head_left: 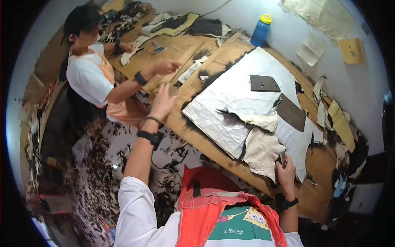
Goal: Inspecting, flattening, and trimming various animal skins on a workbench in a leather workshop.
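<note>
My left hand (163, 103) is raised off the table's left edge, near a co-worker's hand. Its fingers stretch upward, apart from the thumb, and I see nothing held in them. At the table's near side my right hand (286, 173) is closed on a dark flat tool (282, 158), mostly hidden by the fingers. Beside it lies a cream hide piece with dark fur edges (261, 151), its upper part folded over. Under that, a large white-backed fur sheet (218, 107) covers much of the table. On the sheet rest a dark plate with holes (264, 83) and a dark rectangular plate (291, 113).
A co-worker (88, 74) stands at the left beside another wooden board (181, 45) with hide pieces on it. A blue bottle with a yellow lid (261, 31) stands at the wooden table's (234, 164) far edge. Dark scraps (98, 177) litter the floor; offcuts (341, 123) pile at right.
</note>
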Demonstrator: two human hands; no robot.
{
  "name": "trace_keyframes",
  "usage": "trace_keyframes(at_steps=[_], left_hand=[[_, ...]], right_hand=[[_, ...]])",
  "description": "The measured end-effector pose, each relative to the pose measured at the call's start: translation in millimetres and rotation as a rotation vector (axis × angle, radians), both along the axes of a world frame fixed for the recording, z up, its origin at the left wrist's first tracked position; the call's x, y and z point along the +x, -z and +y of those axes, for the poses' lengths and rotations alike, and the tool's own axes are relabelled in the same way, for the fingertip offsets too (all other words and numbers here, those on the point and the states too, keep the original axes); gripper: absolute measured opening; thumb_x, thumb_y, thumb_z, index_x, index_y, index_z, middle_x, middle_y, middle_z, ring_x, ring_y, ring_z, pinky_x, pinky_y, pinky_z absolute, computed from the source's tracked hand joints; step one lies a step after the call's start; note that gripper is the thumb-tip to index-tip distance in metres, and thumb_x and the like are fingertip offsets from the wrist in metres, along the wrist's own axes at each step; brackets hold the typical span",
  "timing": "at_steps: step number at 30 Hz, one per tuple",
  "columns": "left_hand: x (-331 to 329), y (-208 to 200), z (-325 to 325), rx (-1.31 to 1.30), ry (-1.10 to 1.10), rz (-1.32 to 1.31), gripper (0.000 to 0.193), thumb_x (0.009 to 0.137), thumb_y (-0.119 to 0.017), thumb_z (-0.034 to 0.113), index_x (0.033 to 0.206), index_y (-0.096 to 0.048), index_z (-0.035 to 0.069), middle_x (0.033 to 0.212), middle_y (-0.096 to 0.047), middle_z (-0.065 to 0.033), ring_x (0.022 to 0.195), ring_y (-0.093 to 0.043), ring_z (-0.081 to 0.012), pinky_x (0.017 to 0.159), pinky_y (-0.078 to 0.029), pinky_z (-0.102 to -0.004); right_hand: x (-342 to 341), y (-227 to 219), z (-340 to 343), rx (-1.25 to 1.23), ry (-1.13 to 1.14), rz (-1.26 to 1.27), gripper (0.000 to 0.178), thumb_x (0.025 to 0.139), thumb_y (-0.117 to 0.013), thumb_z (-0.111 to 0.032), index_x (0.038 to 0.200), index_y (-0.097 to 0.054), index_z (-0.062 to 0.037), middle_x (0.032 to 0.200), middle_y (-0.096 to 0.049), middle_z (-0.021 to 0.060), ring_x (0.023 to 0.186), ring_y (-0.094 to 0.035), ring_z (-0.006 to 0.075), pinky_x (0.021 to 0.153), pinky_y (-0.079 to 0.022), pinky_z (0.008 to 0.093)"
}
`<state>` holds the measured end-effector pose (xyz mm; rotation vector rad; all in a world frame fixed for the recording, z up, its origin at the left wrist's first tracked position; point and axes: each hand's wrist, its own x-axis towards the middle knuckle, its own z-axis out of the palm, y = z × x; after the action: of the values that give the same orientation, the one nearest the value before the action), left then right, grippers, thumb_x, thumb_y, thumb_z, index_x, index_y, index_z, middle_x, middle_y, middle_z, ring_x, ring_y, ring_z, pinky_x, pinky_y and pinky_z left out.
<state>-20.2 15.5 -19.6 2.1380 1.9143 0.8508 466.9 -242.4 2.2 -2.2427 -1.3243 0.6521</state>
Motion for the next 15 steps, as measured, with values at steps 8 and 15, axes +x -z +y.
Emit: trace_keyframes(at_steps=[8, 15], left_hand=[[-6, -51, -38, -0.269, -0.228, 0.321, 0.052, 0.088, -0.067, 0.026, 0.130, -0.050, 0.001, 0.122, -0.056, -0.0230, 0.106, -0.059, -0.0445, 0.085, -0.050, -0.0478], [111, -55, -72, -0.017, 0.484, -0.011, 0.044, 0.087, -0.067, 0.014, 0.127, -0.055, 0.000, 0.131, -0.053, -0.0211, 0.120, -0.052, -0.0383, 0.099, -0.045, -0.0422]], right_hand=[[-22, -7, -6, -0.020, 0.100, -0.094, 0.056, 0.079, -0.072, -0.036, 0.124, -0.059, -0.0058, 0.089, -0.071, 0.0183, 0.084, -0.068, 0.0376, 0.075, -0.051, 0.0455], [-37, 2, 15, 0.077, 0.171, 0.032, 0.069, 0.071, -0.076, -0.041, 0.126, -0.055, -0.0064, 0.098, -0.071, 0.0166, 0.091, -0.068, 0.0370, 0.076, -0.051, 0.0432]])
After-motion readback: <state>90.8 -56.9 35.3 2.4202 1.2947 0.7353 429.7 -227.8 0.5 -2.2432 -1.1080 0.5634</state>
